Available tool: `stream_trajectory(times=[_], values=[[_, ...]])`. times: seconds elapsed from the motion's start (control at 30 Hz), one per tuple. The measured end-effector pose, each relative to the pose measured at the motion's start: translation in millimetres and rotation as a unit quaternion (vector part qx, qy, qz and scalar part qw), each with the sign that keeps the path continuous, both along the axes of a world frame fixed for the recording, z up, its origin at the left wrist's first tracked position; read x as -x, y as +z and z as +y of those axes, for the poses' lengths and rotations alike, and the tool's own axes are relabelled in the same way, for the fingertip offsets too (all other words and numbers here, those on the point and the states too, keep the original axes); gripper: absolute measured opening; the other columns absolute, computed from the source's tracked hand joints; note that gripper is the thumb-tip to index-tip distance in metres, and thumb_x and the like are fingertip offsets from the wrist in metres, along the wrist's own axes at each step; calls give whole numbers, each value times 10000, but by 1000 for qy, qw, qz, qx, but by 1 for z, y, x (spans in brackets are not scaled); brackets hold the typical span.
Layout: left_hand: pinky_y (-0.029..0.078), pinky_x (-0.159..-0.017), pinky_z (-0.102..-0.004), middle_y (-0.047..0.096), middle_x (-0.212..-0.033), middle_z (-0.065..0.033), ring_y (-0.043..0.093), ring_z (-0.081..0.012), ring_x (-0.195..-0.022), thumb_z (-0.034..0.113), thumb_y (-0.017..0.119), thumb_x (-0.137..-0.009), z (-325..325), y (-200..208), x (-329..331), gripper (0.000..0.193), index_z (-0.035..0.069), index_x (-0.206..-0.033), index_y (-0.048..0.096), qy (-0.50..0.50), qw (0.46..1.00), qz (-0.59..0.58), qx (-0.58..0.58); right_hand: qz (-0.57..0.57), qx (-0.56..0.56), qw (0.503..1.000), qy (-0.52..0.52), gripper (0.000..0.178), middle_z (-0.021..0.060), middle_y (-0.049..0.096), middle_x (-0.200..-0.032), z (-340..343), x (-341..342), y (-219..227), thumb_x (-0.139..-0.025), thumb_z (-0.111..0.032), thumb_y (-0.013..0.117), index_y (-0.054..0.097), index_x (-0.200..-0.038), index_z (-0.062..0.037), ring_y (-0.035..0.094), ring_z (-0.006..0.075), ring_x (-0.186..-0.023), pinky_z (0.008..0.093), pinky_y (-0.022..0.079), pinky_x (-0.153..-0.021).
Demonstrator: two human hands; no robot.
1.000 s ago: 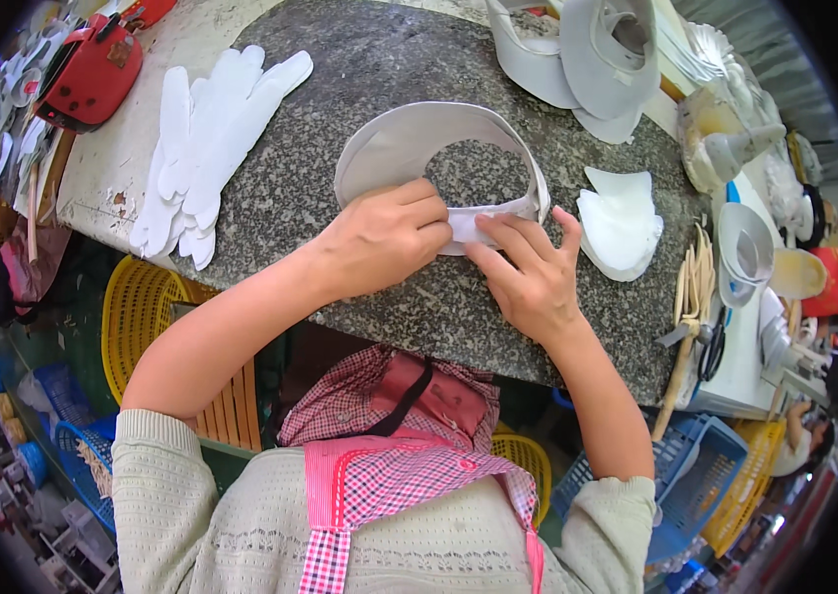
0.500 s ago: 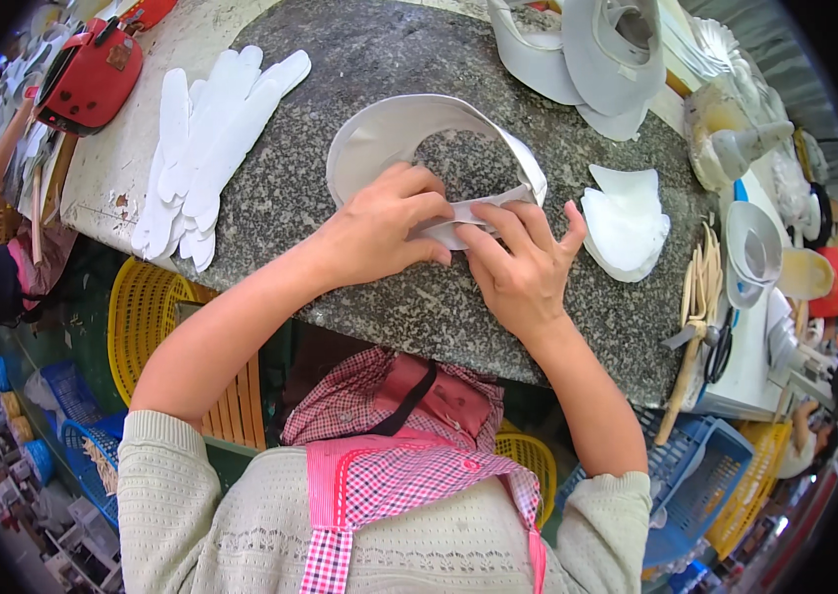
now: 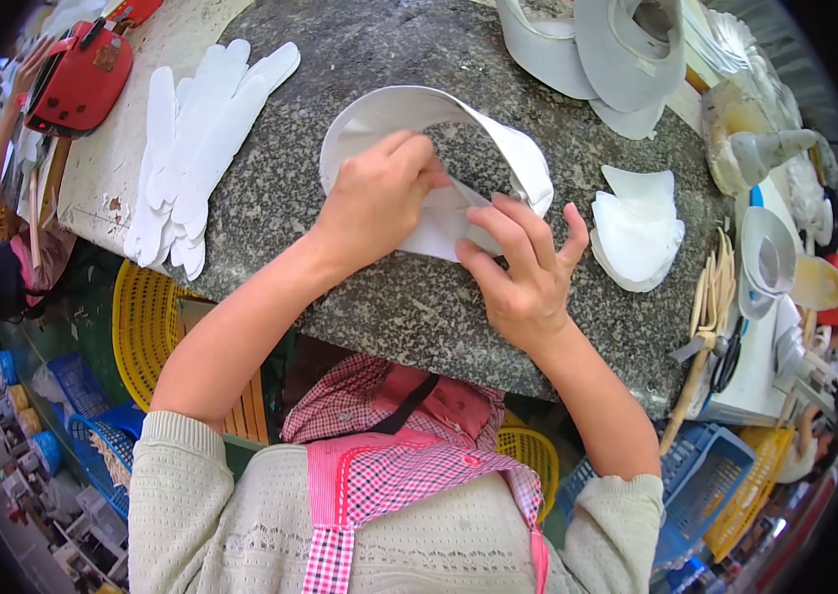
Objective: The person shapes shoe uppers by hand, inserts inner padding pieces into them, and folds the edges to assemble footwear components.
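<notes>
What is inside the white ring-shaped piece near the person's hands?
Through the ring-shaped piece you see speckled stone slab. The left hand covers part of the piece; whatever lies under both can't be seen.

The person wears a pale grey-green knit sweater (image 3: pixel 414 554), patterned with rows of tiny holes and a faint textured band across the front. Its loose sleeves (image 3: pixel 173 495) end in ribbed cuffs (image 3: pixel 181 428) around the elbows, leaving the forearms (image 3: pixel 250 315) bare. Over the chest lies a pink, white and black checked apron flap (image 3: pixel 404 480), edged with a finely striped pink strip (image 3: pixel 323 485) and a curved line of red stitching (image 3: pixel 345 485), with a round pink button (image 3: pixel 472 460) and a narrow pink tie (image 3: pixel 540 554). Beyond it, smaller red-and-white checked cloth (image 3: pixel 330 411) carries a plain reddish panel (image 3: pixel 450 404) with dark spots, crossed by a black strap (image 3: pixel 413 406).
</notes>
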State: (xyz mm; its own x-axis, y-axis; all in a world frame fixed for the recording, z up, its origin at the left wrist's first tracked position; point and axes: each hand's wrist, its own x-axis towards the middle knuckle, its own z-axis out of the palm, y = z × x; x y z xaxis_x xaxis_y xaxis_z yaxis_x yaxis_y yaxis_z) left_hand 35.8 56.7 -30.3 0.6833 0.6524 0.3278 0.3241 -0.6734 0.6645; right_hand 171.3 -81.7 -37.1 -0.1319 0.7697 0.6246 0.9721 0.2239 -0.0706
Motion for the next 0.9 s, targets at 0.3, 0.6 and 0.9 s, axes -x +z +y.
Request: stream_trajectory(times=[0.3, 0.6, 0.9], values=[[513, -696, -328, 635, -941, -109, 616, -251, -829, 100, 647, -692, -19, -3, 25, 167, 6, -805, 569, -209, 958, -10, -198, 19, 10, 1000, 5, 167, -59, 627, -980, -9, -7, 2, -753, -171, 597, 624, -918, -167, 553, 90, -793, 428, 256, -890], [502, -805, -343, 596, -1084, -137, 593, -255, -988, 106, 617, -686, -30, 2, 41, 297, -13, -955, 578, -205, 951, 71, -218, -137, 120, 982, -38, 339, -6, 617, -1067, -15, -1, 12, -728, -167, 538, 674, -1032, -106, 515, 104, -805, 431, 268, -847], [465, -885, -333, 592, -1198, -91, 548, -175, -1145, 153, 689, -721, -16, 1, 66, 407, 83, -1115, 613, -239, 950, 115, -166, -227, 141, 963, 10, 306, 70, 629, -1109, -24, -18, 27, -746, -157, 545, 673, -1013, -78, 576, 142, -1029, 538, 251, -949]])
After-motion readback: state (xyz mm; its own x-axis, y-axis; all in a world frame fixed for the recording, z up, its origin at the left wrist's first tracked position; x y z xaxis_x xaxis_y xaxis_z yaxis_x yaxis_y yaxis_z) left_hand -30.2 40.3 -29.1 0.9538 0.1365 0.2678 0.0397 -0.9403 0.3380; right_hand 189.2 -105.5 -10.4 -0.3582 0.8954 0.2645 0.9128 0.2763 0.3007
